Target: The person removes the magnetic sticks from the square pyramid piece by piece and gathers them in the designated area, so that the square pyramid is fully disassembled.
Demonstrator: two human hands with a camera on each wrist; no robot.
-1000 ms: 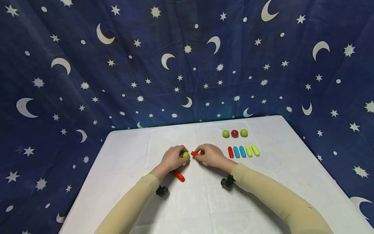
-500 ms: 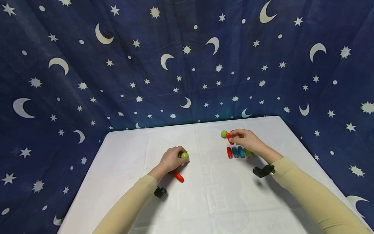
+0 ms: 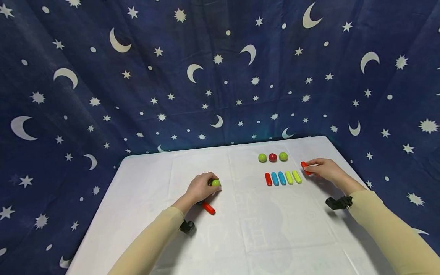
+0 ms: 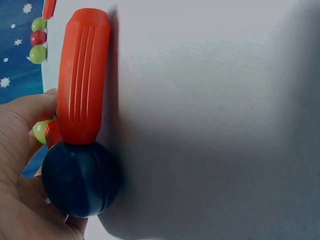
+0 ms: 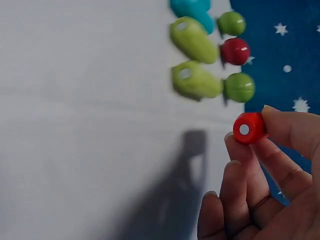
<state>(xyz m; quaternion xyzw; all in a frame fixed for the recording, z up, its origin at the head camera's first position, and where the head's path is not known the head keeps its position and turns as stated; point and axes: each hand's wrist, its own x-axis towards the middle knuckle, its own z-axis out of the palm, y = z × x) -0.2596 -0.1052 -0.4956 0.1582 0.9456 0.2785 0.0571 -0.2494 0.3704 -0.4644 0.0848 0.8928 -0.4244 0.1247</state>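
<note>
The work looks partly done: one small group is built up and a good many pieces lie apart from it. That group is left of the middle of the table (image 3: 240, 236), under and around the left hand (image 3: 199, 187). In the left wrist view the near stick (image 4: 84, 75), red, meets the blue ball (image 4: 80, 180) end-on. Beyond it a short length of another red stick (image 4: 53, 133) shows beside the green ball (image 4: 41, 131); whether these two are joined or merely touching cannot be told. The left thumb and fingers are bent around the green ball, with little gap. At the far right, the right hand (image 3: 326, 170) pinches the held stick (image 3: 305, 167), also red, between thumb and fingertips, its other fingers loosely bent. It appears lifted off the table, well apart from the group and not yet joined to anything. Left over, as things lie, are the row of balls (image 3: 272, 157) on the far right, green, red and green, and just nearer, the row of sticks (image 3: 282, 178): one red, two blue, two yellow, all unheld.
</note>
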